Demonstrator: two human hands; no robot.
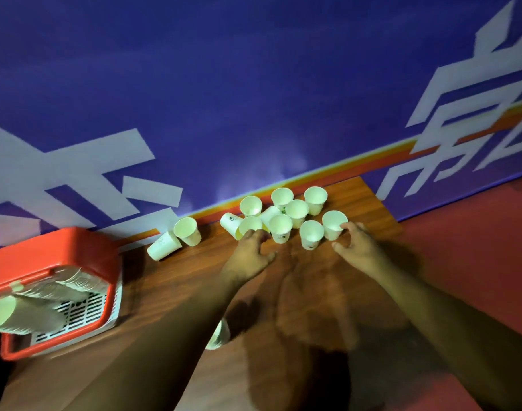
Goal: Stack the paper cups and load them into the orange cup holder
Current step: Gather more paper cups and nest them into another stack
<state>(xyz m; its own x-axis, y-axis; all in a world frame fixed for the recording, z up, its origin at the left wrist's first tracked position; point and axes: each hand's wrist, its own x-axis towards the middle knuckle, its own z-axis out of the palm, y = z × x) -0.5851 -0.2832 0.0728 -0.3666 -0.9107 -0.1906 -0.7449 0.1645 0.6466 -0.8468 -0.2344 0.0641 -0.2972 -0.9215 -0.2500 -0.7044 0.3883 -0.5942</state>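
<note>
Several white paper cups (297,212) stand bunched at the far edge of the wooden table (171,280); one (230,223) lies tipped at the bunch's left. My left hand (249,253) reaches into the near left of the bunch, its loosely curled fingertips against a cup (249,224). My right hand (359,244) is at the near right, index finger touching the rim of a cup (332,223), thumb spread below it. The orange cup holder (46,256) sits at the left with stacked cups (25,314) lying in it.
Two more cups sit apart near the wall, one standing (187,231), one on its side (163,246). Another cup (221,336) shows partly under my left forearm. A blue wall with white lettering (254,99) backs the table. Red floor (476,256) lies to the right.
</note>
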